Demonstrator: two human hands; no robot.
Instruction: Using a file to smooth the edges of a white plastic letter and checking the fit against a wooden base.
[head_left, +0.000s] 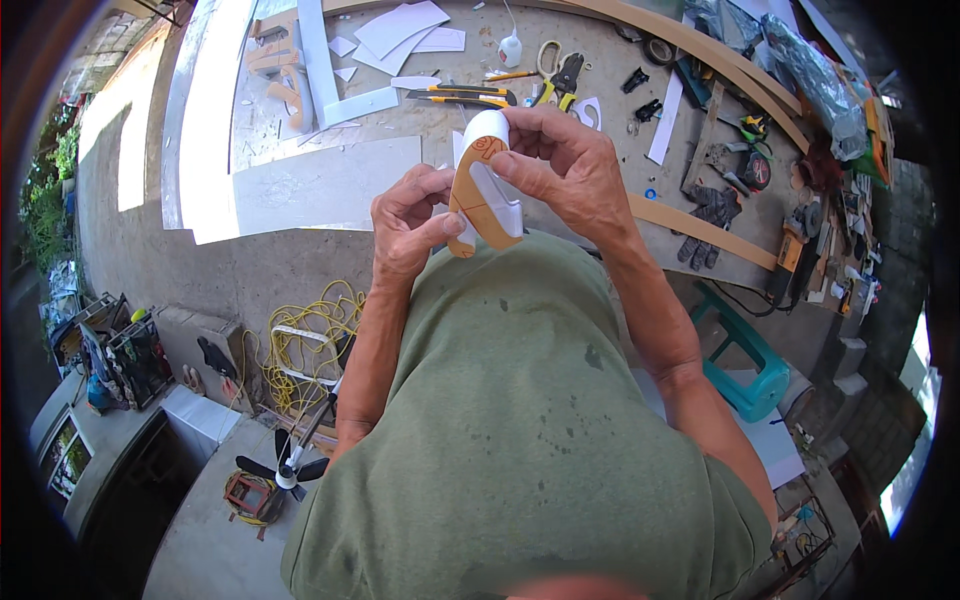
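Observation:
Between my hands, over the near edge of the table, is a curved letter-like piece (470, 190) with a flat brown face and a white strip along its sides. Pencil-like marks and reddish writing show on the brown face. My left hand (412, 220) pinches its lower left part between thumb and fingers. At its upper right, my right hand (565, 165) grips the rounded white top, thumb against the side. The piece is tilted, its open ends pointing down toward my shirt. Fingertips behind it are partly hidden.
On the table lie box cutters (465, 95), yellow-handled pliers (562, 80), scissors (547, 58), a small white bottle (510, 50), paper cutouts (400, 30), a grey sheet (325, 185) and a glove (710, 222). A teal stool (750, 370) stands right; a yellow cord (330, 325) lies left; a fan (287, 470) stands below.

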